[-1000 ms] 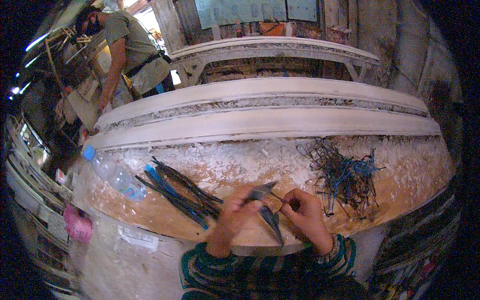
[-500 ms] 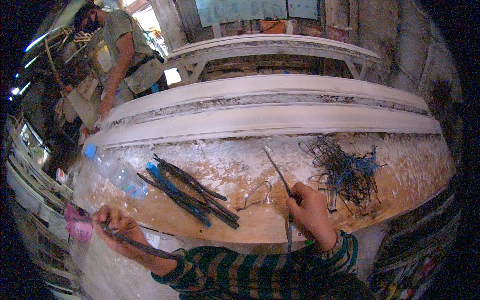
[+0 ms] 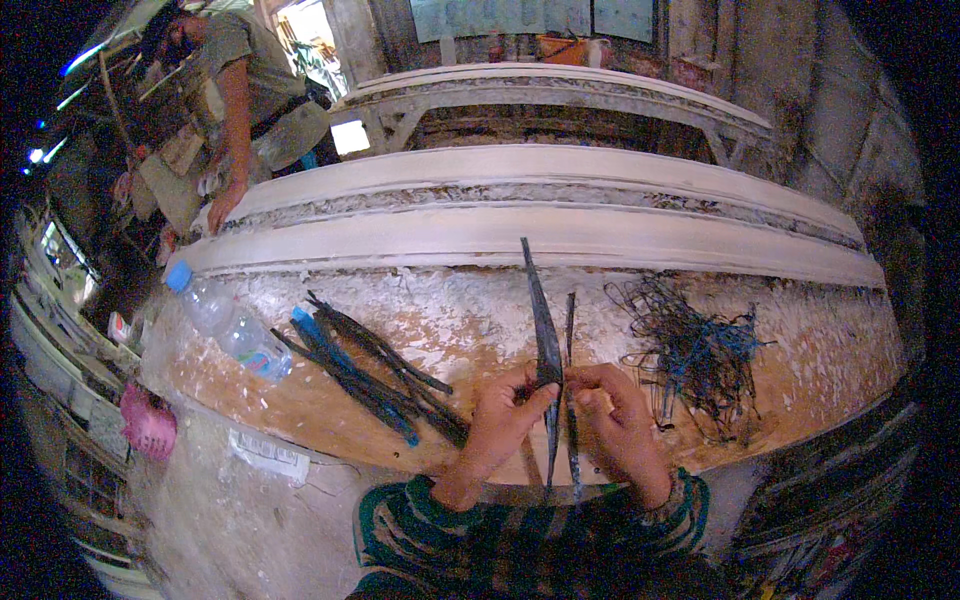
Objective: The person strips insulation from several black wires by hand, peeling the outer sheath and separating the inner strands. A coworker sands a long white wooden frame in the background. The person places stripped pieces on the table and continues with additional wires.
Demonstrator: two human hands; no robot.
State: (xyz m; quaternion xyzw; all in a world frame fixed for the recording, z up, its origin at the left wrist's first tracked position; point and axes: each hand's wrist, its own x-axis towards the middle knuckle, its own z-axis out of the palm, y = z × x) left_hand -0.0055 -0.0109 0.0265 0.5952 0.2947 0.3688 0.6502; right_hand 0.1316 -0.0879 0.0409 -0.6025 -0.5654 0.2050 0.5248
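Over the front of a wooden board [image 3: 330,415], my two hands meet side by side. My left hand [image 3: 500,415] pinches a flat black strip [image 3: 541,320], wide in the middle and pointed at both ends, standing almost upright. Just right of it, my right hand [image 3: 612,415] has its fingers curled round a narrower dark strip [image 3: 571,330]. To the left lies a bunch of black strips [image 3: 350,375], one with a blue end. A tangle of thin black and blue strands [image 3: 700,350] is right of my right hand.
A clear plastic bottle with a blue cap [image 3: 220,315] lies at the board's left. Long white mouldings [image 3: 500,235] run along the far side. A co-worker's hand [image 3: 226,205] touches their left end. A pink packet [image 3: 148,422] is at the lower left.
My left hand has come from the lower left to beside my right hand, raising its black strip upright. My right hand stays near its place; its strip now stands steeper.
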